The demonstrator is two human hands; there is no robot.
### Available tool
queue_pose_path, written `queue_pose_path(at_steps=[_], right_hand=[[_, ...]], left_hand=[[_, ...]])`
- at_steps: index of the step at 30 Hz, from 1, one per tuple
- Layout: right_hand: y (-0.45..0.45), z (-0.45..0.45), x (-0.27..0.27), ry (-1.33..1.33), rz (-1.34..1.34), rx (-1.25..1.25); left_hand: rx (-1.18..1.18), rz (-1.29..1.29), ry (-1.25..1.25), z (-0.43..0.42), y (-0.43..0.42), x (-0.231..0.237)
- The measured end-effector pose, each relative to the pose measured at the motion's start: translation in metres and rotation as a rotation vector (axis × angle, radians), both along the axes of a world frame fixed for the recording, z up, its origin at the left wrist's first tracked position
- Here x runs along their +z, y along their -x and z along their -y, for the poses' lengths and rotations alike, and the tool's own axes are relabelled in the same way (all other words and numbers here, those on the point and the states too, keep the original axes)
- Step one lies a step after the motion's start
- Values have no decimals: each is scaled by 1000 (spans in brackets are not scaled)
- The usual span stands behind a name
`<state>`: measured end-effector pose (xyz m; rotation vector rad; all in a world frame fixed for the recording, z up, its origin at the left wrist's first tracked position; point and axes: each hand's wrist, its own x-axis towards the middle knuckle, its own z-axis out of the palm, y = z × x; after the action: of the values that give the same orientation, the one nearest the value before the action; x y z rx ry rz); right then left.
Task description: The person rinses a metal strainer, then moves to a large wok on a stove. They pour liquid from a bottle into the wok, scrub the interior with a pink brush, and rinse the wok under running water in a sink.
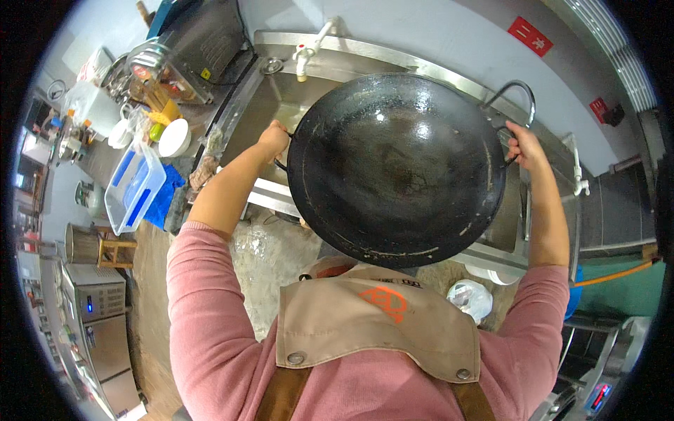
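A large black wok [395,173] with two loop handles is held up above a stainless steel sink [253,110]. Its dark inner surface faces me and catches two bright reflections; pale scratches mark the near rim. My left hand [274,140] grips the left loop handle [281,165]. On the other side, my right hand [523,143] is closed around the right loop handle [509,160]. The wok hides much of the sink basins behind it.
A white plastic tap [304,55] and a curved metal faucet [518,87] rise at the sink's back. The left counter bears a clear plastic box [135,189], a white bowl [175,138] and a blue cloth [166,197]. A white plastic bag [470,300] lies low on the right.
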<state>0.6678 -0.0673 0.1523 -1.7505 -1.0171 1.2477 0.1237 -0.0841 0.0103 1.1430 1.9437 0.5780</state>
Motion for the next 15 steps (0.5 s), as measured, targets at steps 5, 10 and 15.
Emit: queue_pose_path(at_steps=[5, 10, 15], right_hand=[[-46, 24, -42, -1, -152, -137], [-55, 55, -55, -2, -136, -269], [-39, 85, -74, -66, -166, -431]], left_hand=[[-66, -14, -31, -34, -37, 24], [-194, 58, -1, -57, -52, 40], [-230, 317, 7, -84, -42, 35]])
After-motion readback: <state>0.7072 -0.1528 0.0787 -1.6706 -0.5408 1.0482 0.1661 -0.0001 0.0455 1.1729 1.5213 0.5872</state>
